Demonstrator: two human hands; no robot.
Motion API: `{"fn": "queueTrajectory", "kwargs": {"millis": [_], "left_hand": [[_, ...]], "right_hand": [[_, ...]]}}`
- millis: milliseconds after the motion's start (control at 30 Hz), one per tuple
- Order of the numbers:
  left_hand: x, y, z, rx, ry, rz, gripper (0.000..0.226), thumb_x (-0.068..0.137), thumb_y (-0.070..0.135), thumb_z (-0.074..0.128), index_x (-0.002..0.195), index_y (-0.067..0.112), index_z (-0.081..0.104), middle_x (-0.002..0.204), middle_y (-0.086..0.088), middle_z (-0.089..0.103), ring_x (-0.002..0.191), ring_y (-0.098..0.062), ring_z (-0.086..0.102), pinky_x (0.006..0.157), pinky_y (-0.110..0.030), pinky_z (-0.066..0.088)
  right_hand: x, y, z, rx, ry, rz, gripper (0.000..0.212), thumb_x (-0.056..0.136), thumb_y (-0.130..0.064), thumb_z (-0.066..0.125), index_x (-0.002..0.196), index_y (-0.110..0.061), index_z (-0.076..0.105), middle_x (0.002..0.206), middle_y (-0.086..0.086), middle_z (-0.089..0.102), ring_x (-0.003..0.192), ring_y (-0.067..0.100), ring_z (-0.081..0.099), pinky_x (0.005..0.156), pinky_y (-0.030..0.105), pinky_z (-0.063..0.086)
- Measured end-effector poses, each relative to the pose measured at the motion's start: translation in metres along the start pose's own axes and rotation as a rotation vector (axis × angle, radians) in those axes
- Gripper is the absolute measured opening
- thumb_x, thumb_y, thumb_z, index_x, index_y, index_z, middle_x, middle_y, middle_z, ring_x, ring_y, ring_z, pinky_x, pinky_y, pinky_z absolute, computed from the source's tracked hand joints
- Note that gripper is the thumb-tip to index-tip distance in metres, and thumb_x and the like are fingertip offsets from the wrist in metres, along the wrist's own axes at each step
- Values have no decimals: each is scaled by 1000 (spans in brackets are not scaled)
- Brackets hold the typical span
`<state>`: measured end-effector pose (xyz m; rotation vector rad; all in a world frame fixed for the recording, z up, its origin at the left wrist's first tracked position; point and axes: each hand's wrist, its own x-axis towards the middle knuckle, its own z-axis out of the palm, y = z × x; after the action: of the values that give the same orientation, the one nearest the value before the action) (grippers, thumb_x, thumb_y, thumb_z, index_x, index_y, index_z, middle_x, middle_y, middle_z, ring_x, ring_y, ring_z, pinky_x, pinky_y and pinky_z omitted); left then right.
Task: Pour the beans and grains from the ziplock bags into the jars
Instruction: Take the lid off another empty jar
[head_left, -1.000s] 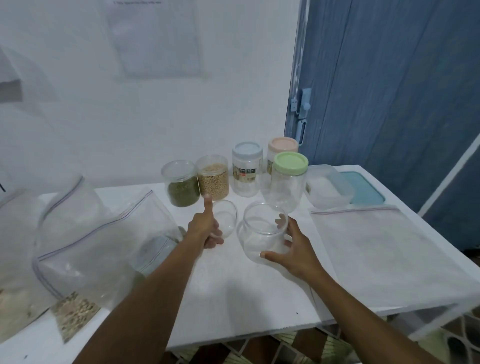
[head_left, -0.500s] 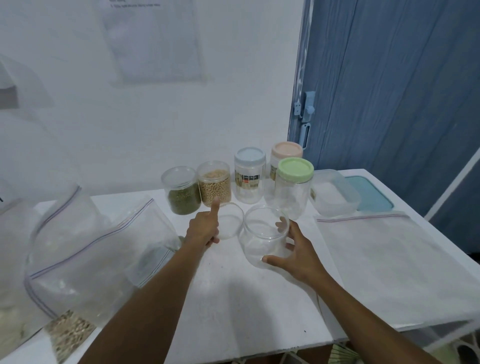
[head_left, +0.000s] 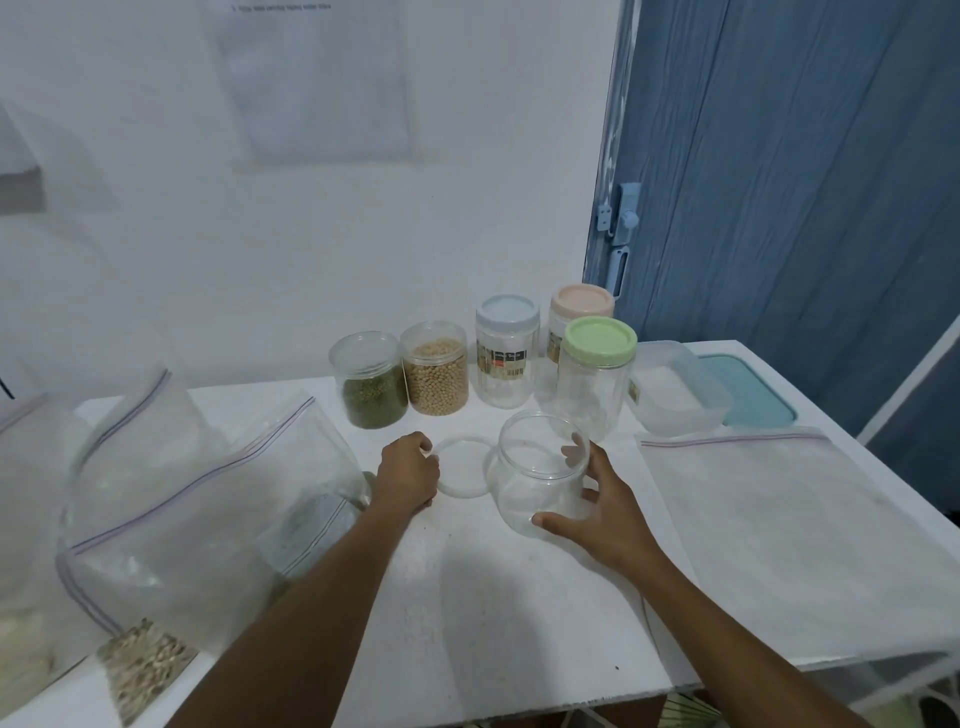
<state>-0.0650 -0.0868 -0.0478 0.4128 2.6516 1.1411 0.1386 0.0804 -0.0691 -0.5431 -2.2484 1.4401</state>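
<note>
An empty clear round jar (head_left: 535, 483) stands open on the white table (head_left: 519, 613), and my right hand (head_left: 605, 512) grips its right side with fingers and thumb curled round it. Its clear lid (head_left: 464, 467) lies flat on the table just left of the jar. My left hand (head_left: 408, 470) has its curled fingers on the lid's left edge. Several ziplock bags stand at the left: a large clear one (head_left: 182, 499) and, at the near corner, one with brownish grain (head_left: 140, 660). A flat empty ziplock bag (head_left: 779, 530) lies on the right.
Along the wall stand a lidless jar of green beans (head_left: 371, 387), a lidless jar of soybeans (head_left: 435, 382), and empty jars with blue (head_left: 506, 358), pink (head_left: 581, 306) and green (head_left: 597, 374) lids. A clear box (head_left: 675, 400) and its teal lid (head_left: 753, 389) sit at the back right.
My left hand has lowered the clear lid, held tilted with the thumb up before, flat onto the table beside the jar. My right hand stays on the jar.
</note>
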Motion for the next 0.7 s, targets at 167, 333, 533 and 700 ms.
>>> {"fn": "queueTrajectory", "kwargs": {"millis": [167,333,533,700], "left_hand": [[-10,3,-4,12,-25,30,24,95,20,59,116,8,60,101,-16,65,64,-26,68,54,-34,56],[-30,0,-46,293,191,403,27,94,32,61,115,15,64,116,-1,63,104,-23,60,86,-38,50],[-34,-33,-137,833,386,202,50,96,40,49,133,6,50,137,-17,51,130,-37,41,107,-47,29],[-46,-52,-169,855,239,-14,37,98,29,43,127,7,51,133,-13,56,127,-33,46,109,-43,28]], "right_hand": [[-5,-1,2,18,14,15,111,62,-31,94,149,-39,26,144,-14,46,123,4,51,94,13,43],[-17,-3,11,2,50,17,124,61,-37,93,156,-33,13,154,-15,31,135,14,41,108,33,40],[-36,-11,29,-64,199,66,124,63,-50,88,158,-25,13,161,-1,25,146,22,30,117,46,32],[-65,-32,55,-86,460,96,95,76,-29,84,151,-12,27,152,10,29,140,28,33,112,49,37]]}}
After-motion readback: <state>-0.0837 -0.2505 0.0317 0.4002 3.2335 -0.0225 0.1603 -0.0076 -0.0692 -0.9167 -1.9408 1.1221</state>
